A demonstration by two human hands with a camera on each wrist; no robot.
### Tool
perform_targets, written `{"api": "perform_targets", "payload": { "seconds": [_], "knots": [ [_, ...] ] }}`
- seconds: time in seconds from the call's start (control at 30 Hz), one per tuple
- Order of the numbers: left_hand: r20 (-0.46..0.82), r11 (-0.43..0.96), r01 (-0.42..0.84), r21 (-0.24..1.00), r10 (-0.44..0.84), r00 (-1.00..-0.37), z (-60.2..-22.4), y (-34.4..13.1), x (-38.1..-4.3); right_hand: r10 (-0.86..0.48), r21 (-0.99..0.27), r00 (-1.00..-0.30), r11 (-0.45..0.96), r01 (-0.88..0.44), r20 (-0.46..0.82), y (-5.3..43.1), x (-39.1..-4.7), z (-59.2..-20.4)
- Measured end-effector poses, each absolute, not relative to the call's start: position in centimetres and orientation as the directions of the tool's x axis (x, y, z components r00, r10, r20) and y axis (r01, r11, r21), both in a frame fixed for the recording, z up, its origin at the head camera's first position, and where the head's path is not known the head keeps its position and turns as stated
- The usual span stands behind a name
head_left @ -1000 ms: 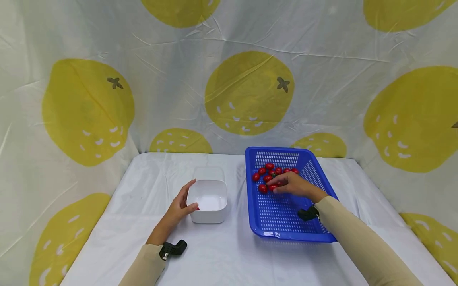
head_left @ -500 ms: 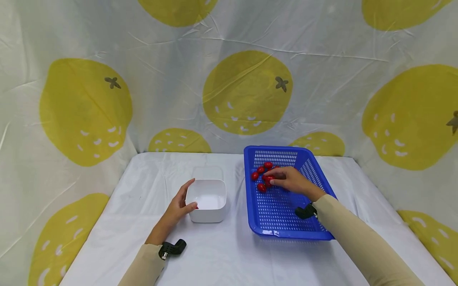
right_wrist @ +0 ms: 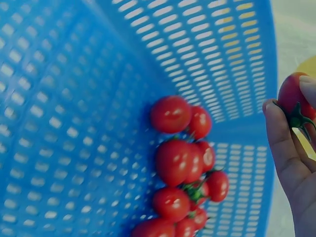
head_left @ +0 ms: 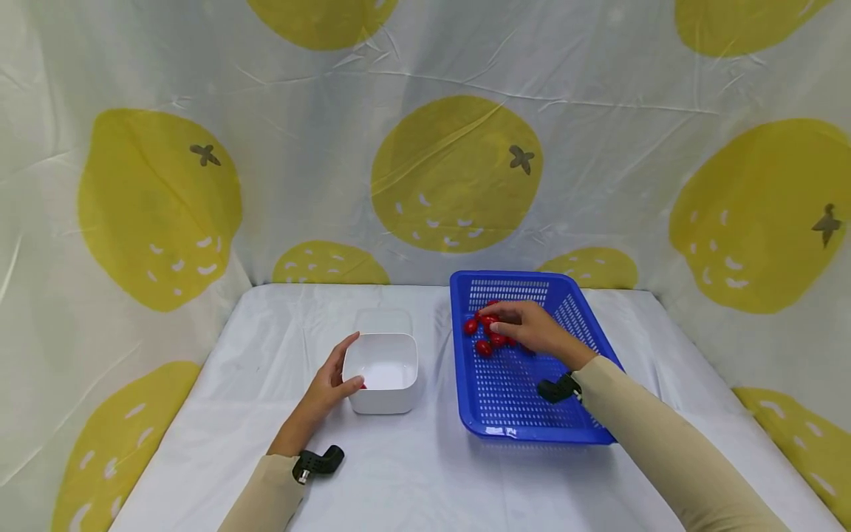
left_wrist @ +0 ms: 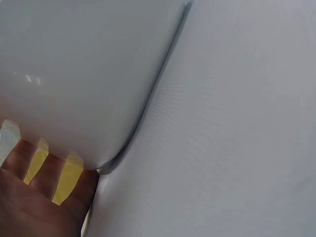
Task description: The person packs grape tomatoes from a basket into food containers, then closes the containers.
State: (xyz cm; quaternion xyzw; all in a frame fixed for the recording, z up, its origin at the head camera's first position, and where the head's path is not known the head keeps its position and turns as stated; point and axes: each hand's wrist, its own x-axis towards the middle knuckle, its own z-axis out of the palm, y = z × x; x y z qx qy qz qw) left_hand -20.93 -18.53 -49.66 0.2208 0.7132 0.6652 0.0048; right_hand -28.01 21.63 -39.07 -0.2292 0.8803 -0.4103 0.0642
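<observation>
My left hand [head_left: 324, 391] holds the left side of a square white plastic container [head_left: 385, 403], thumb at the near rim. In the left wrist view its fingers [left_wrist: 42, 168] lie against the container's smooth wall [left_wrist: 84, 84]. Inside the container, a bit of red shows beside the thumb. Over the blue perforated basket [head_left: 532, 434], my right hand [head_left: 537, 332] pinches a red cherry tomato [right_wrist: 291, 96] with a green stem between thumb and fingers, raised above the others. Several more cherry tomatoes [right_wrist: 173, 158] lie grouped inside the basket, partly hidden by the hand in the head view.
Behind the white container lies a flat translucent lid [head_left: 384, 321]. A white cloth [head_left: 412, 480] covers the table, and a hanging curtain with yellow fruit prints [head_left: 459, 174] stands behind it. The basket's raised walls surround the tomatoes.
My right hand has moved left and slightly up over the basket from among the tomatoes, now with one tomato in its fingers. The left hand stays at the container.
</observation>
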Motion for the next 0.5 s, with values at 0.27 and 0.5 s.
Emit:
{"api": "perform_targets", "payload": {
  "seconds": [0.27, 0.5],
  "knots": [
    [0.304, 0.008, 0.326, 0.945, 0.338, -0.891, -49.8, -18.6, -20.9, -0.486, -0.801, -0.869, 0.481, -0.355, 0.093, 20.3, -27.8, -37.9],
    [0.297, 0.016, 0.321, 0.947, 0.341, -0.892, -49.8, -18.6, -20.9, -0.513, -0.817, -0.85, 0.435, -0.377, 0.12, 19.0, -27.5, -37.2]
  ]
}}
